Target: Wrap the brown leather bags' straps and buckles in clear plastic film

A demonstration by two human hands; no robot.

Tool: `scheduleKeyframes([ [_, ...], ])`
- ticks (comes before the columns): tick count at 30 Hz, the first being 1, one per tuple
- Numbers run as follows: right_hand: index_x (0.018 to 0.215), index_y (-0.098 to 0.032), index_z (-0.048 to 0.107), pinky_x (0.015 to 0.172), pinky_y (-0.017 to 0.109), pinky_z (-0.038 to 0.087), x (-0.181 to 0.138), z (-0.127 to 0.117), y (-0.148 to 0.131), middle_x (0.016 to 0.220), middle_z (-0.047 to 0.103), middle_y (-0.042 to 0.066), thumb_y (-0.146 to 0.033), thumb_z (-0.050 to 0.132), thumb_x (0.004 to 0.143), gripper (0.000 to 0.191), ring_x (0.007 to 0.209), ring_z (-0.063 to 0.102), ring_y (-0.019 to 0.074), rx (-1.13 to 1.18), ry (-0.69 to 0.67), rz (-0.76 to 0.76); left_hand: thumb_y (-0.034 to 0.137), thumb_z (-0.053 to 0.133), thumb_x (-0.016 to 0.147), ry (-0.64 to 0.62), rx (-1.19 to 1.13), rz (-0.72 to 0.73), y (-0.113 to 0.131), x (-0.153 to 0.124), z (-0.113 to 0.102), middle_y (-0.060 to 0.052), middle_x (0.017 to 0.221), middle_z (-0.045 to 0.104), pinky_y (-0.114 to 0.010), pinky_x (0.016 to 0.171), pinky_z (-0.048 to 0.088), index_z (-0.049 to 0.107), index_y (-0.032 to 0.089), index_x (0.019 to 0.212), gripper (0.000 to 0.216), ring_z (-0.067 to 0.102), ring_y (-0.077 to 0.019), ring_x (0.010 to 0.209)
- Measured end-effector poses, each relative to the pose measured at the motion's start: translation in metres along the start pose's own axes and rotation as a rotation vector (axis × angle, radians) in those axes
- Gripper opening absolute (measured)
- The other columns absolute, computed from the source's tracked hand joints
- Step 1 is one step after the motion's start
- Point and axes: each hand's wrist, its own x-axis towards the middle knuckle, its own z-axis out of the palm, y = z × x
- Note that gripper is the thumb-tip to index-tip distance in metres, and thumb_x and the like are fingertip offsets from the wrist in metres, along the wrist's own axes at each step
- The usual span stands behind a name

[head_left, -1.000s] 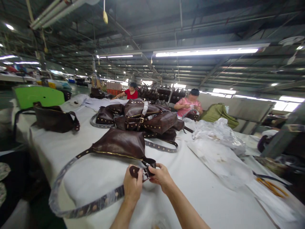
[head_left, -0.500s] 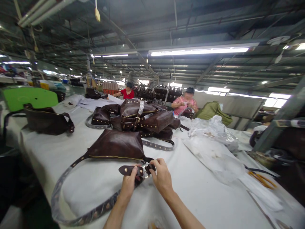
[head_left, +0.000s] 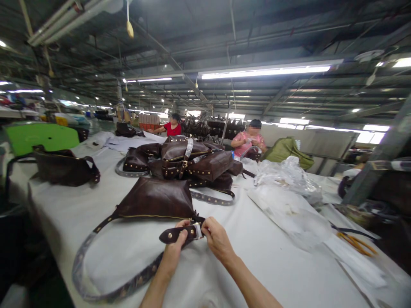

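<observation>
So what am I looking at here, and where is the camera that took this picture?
There is no machine: the camera sits on a person's head and looks forward and down, so the two bare arms rising from the bottom edge are that person's own. The left hand pinches the loose end of a dark brown studded leather strap, and the right hand grips it at the metal buckle. The strap belongs to a dark brown leather bag lying on the white cloth-covered table. Behind it is a pile of similar brown bags, another bag lies at the left, and crumpled clear plastic wrapping at the right. Two other people sit working at the far end.
</observation>
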Motion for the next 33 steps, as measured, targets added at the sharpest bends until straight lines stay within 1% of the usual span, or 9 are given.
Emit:
scheduleKeyframes([
  [4, 0.070, -0.020, 0.055, 0.072, 0.031, 0.046, -0.001, -0.019, 0.017, 0.072, 0.058, 0.002, -0.020, 0.049, 0.077, 0.009, 0.072, 0.056, 0.0182, 0.132, 0.101, 0.167, 0.028, 0.068, 0.068, -0.165, 0.516, 0.185, -0.008, -0.002, 0.000, -0.013, 0.133, 0.053, -0.044, 0.110, 0.029, 0.055, 0.018, 0.124, 0.059, 0.044, -0.0289, 0.127],
  [9, 0.072, -0.018, 0.061, 0.066, 0.035, 0.054, -0.006, -0.042, 0.041, 0.074, 0.064, 0.004, -0.024, 0.053, 0.064, 0.013, 0.073, 0.062, 0.0216, 0.352, 0.212, 0.446, 0.020, 0.042, 0.083, -0.179, 0.853, 0.203, -0.007, 0.004, 0.003, -0.015, 0.107, 0.063, -0.042, 0.094, 0.042, 0.061, 0.015, 0.115, 0.037, 0.056, -0.0276, 0.104],
  [13, 0.077, -0.015, 0.063, 0.069, 0.034, 0.055, -0.017, -0.054, 0.043, 0.077, 0.066, 0.004, -0.028, 0.056, 0.062, 0.021, 0.077, 0.064, 0.0210, 0.551, 0.208, 0.556, 0.023, 0.040, 0.086, -0.208, 0.894, 0.236, 0.010, 0.005, -0.010, -0.010, 0.096, 0.065, -0.035, 0.087, 0.043, 0.066, 0.020, 0.097, 0.028, 0.058, -0.0255, 0.095],
  [18, 0.071, -0.016, 0.062, 0.073, 0.031, 0.052, -0.036, -0.060, 0.025, 0.072, 0.067, 0.001, -0.028, 0.066, 0.061, 0.016, 0.074, 0.063, 0.0171, 0.754, 0.091, 0.546, 0.030, 0.047, 0.081, -0.390, 0.781, 0.130, 0.038, 0.001, -0.034, -0.003, 0.080, 0.064, -0.028, 0.075, 0.042, 0.061, 0.021, 0.077, 0.018, 0.058, -0.0207, 0.082],
  [21, 0.065, -0.015, 0.062, 0.067, 0.028, 0.049, -0.047, -0.058, 0.015, 0.066, 0.066, 0.001, -0.030, 0.072, 0.059, 0.019, 0.065, 0.060, 0.0142, 0.828, -0.024, 0.511, 0.025, 0.046, 0.077, -0.408, 0.812, 0.033, 0.046, -0.001, -0.027, -0.001, 0.076, 0.063, -0.026, 0.072, 0.041, 0.058, 0.020, 0.073, 0.014, 0.058, -0.0194, 0.080],
  [25, 0.059, -0.011, 0.065, 0.060, 0.028, 0.046, -0.055, -0.065, 0.015, 0.057, 0.063, 0.003, -0.032, 0.082, 0.050, 0.028, 0.057, 0.056, 0.0140, 0.849, -0.116, 0.502, 0.022, 0.043, 0.079, -0.504, 0.915, 0.077, 0.045, 0.002, -0.010, -0.002, 0.081, 0.065, -0.025, 0.074, 0.039, 0.059, 0.020, 0.074, 0.017, 0.058, -0.0192, 0.083],
  [27, 0.060, -0.012, 0.064, 0.062, 0.027, 0.047, -0.057, -0.078, 0.026, 0.060, 0.063, 0.002, -0.037, 0.083, 0.053, 0.032, 0.060, 0.056, 0.0133, 0.843, -0.010, 0.518, 0.021, 0.042, 0.081, -0.457, 1.034, 0.086, 0.042, 0.010, -0.018, -0.003, 0.087, 0.066, -0.026, 0.077, 0.039, 0.059, 0.021, 0.078, 0.017, 0.059, -0.0196, 0.087],
  [30, 0.065, -0.016, 0.060, 0.069, 0.026, 0.050, -0.060, -0.105, 0.051, 0.068, 0.061, -0.001, -0.052, 0.078, 0.058, 0.041, 0.068, 0.058, 0.0127, 0.835, 0.244, 0.562, 0.018, 0.041, 0.082, -0.363, 1.246, 0.022, 0.036, 0.023, -0.052, -0.004, 0.094, 0.067, -0.026, 0.079, 0.039, 0.059, 0.022, 0.081, 0.019, 0.060, -0.0199, 0.093],
  [33, 0.065, -0.017, 0.060, 0.069, 0.029, 0.053, -0.065, -0.128, 0.076, 0.071, 0.060, -0.001, -0.057, 0.081, 0.051, 0.048, 0.071, 0.060, 0.0145, 0.831, 0.397, 0.619, 0.020, 0.041, 0.083, -0.342, 1.365, -0.002, 0.035, 0.026, -0.085, -0.005, 0.096, 0.068, -0.028, 0.083, 0.040, 0.062, 0.022, 0.084, 0.021, 0.060, -0.0214, 0.097],
])
